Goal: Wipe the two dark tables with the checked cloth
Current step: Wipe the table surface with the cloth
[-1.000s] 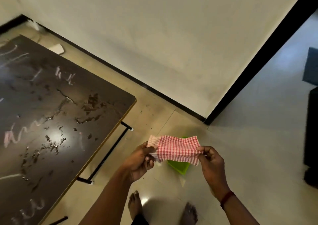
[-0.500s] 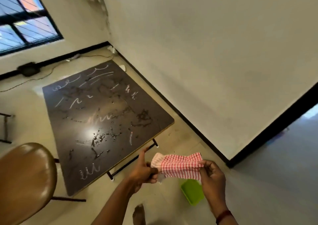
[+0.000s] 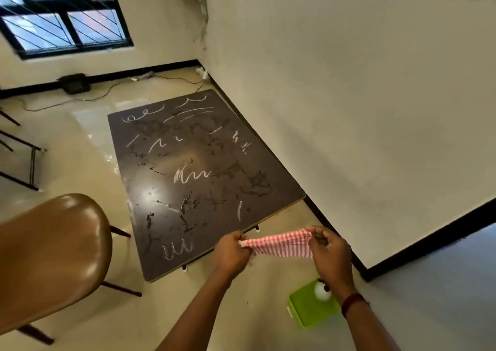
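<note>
A red-and-white checked cloth (image 3: 279,246) is stretched between my two hands, just off the near right corner of a dark table (image 3: 204,162). My left hand (image 3: 232,254) pinches its left end and my right hand (image 3: 330,254) pinches its right end. The tabletop carries white chalk scribbles and wet smears and stands along the right wall. Only one dark table is in view.
A brown chair seat (image 3: 51,256) fills the lower left. A green box (image 3: 312,306) lies on the floor under my right wrist. Black metal frame legs (image 3: 24,162) stand at the far left. Cables and a dark device (image 3: 73,83) lie below the window.
My view has swung up and left, so the whole table, window and chair show. The cloth is pulled longer and flatter between my hands, which are now closer to the table's near corner.
</note>
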The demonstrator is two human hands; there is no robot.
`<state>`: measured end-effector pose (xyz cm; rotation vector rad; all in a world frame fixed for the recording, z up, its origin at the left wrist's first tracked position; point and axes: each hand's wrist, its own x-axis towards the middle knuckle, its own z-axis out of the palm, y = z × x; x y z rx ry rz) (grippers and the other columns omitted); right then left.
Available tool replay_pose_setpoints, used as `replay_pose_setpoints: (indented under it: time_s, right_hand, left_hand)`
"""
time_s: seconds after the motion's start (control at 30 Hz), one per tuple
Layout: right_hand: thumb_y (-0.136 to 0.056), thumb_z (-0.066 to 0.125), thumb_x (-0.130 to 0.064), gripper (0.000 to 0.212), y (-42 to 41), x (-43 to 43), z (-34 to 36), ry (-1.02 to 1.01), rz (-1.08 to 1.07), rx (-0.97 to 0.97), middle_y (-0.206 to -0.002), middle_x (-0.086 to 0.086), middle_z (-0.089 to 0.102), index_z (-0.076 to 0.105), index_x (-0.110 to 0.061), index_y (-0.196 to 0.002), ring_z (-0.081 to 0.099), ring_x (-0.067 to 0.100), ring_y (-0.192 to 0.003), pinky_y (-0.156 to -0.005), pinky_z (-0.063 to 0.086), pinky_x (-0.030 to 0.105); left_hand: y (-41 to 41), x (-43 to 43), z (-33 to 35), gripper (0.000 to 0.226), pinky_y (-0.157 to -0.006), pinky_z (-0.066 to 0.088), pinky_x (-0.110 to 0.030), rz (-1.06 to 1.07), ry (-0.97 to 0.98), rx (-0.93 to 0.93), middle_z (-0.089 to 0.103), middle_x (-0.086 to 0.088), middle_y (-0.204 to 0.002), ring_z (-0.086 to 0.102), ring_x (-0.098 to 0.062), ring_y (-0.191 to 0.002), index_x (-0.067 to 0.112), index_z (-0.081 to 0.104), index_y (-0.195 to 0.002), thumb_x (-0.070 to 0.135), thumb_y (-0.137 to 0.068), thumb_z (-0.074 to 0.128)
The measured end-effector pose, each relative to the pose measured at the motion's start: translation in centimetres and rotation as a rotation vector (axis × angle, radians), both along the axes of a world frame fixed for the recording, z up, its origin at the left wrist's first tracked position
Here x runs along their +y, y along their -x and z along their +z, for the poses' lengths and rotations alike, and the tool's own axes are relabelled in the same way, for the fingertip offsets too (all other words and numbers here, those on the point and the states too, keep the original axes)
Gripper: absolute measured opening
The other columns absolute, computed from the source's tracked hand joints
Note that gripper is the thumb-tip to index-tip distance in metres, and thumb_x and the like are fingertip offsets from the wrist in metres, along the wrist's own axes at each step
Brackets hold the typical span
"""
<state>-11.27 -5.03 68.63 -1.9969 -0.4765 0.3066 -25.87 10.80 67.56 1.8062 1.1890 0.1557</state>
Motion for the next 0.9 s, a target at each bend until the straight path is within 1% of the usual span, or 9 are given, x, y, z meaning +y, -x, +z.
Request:
replay_pose_setpoints:
  time_s: [0.07,0.17,0.3,0.43,0.5,0.57,0.7,0.8,0.9]
  right_hand:
    - [-0.085,0.064,-0.001,0.02,-0.1,1.2,-0.2,0.031,0.058,-0.031,-0.089,-0.004,0.071,0.071,-0.015,-0.098,0.066,0.008,-0.084,-0.068,0.049,0.015]
    - [-0.085,0.063,0.0,0.02,-0.6,2.5,-0.9,0.058,0.077,0.005,-0.088,-0.004,0.07,0.068,-0.018,-0.092,0.065,0.01,-0.084,-0.068,0.048,0.018]
    - [-0.088,0.062,-0.006,0.014,-2.7,4.3,-2.2,0.048,0.089,0.147,-0.105,-0.004,0.063,0.064,-0.017,-0.097,0.058,0.011,-0.099,-0.081,0.044,0.024]
    - [-0.092,0.054,-0.004,0.017,-6.0,7.0,-3.4,0.034,0.136,0.248,-0.09,-0.001,0.068,0.06,-0.02,-0.089,0.066,0.015,-0.083,-0.064,0.046,0.019]
    - [-0.092,0.052,-0.005,0.017,-8.2,8.2,-4.2,0.043,0.124,0.218,-0.089,0.0,0.067,0.059,-0.021,-0.088,0.065,0.015,-0.081,-0.06,0.045,0.018]
    - [-0.093,0.048,-0.008,0.017,-10.2,9.2,-4.7,0.104,0.141,0.155,-0.091,-0.002,0.065,0.058,-0.021,-0.093,0.062,0.014,-0.081,-0.059,0.043,0.018]
    - [-0.094,0.049,-0.008,0.02,-15.5,11.0,-6.7,0.241,0.223,0.01,-0.101,0.003,0.064,0.06,-0.015,-0.109,0.058,0.021,-0.09,-0.075,0.044,0.029]
    - [-0.092,0.054,-0.007,0.022,-19.6,12.7,-8.4,0.301,0.308,-0.034,-0.109,0.008,0.067,0.062,-0.013,-0.112,0.061,0.026,-0.099,-0.082,0.045,0.031]
    - [-0.091,0.057,-0.008,0.023,-22.1,14.9,-9.6,0.33,0.379,-0.033,-0.11,0.009,0.068,0.063,-0.013,-0.113,0.062,0.025,-0.1,-0.083,0.045,0.028]
  left_hand:
    - [0.4,1.7,-0.2,0.01,-0.057,0.042,-0.027,-0.034,-0.091,0.077,0.063,0.0,-0.095,0.061,-0.015,-0.079,0.027,0.068,-0.086,0.033,-0.081,0.073]
    - [0.9,3.5,-0.1,0.012,-0.066,0.041,-0.027,-0.074,-0.11,0.061,0.057,0.0,-0.102,0.058,-0.017,-0.091,0.024,0.07,-0.086,0.032,-0.078,0.074]
    - [0.3,4.9,-0.1,0.008,-0.062,0.045,-0.024,0.069,0.148,-0.162,0.067,0.006,-0.081,0.061,-0.011,-0.077,0.014,0.071,-0.087,0.019,-0.081,0.072]
    - [-2.0,5.8,-1.9,0.012,-0.071,0.055,-0.036,0.19,0.252,-0.234,0.071,-0.007,-0.087,0.068,-0.021,-0.081,0.013,0.065,-0.089,0.02,-0.084,0.072]
    - [-4.1,5.8,-3.3,0.02,-0.074,0.061,-0.041,0.277,0.302,-0.241,0.073,-0.008,-0.09,0.071,-0.022,-0.083,0.013,0.064,-0.093,0.023,-0.081,0.076]
    - [-6.2,5.6,-4.1,0.027,-0.073,0.061,-0.047,0.412,0.471,-0.26,0.075,-0.009,-0.09,0.073,-0.025,-0.082,0.011,0.062,-0.095,0.022,-0.078,0.08]
    - [-11.1,6.1,-5.5,0.034,-0.079,0.059,-0.052,0.607,0.751,-0.306,0.075,-0.014,-0.096,0.073,-0.031,-0.089,0.008,0.065,-0.103,0.014,-0.075,0.082]
    - [-13.9,6.8,-6.4,0.024,-0.085,0.056,-0.054,0.664,0.809,-0.341,0.075,-0.016,-0.1,0.072,-0.034,-0.093,0.008,0.066,-0.101,-0.001,-0.08,0.073]
    - [-16.0,7.5,-8.2,0.029,-0.08,0.058,-0.054,0.721,0.741,-0.351,0.073,-0.015,-0.103,0.072,-0.031,-0.092,0.007,0.064,-0.107,-0.01,-0.083,0.066]
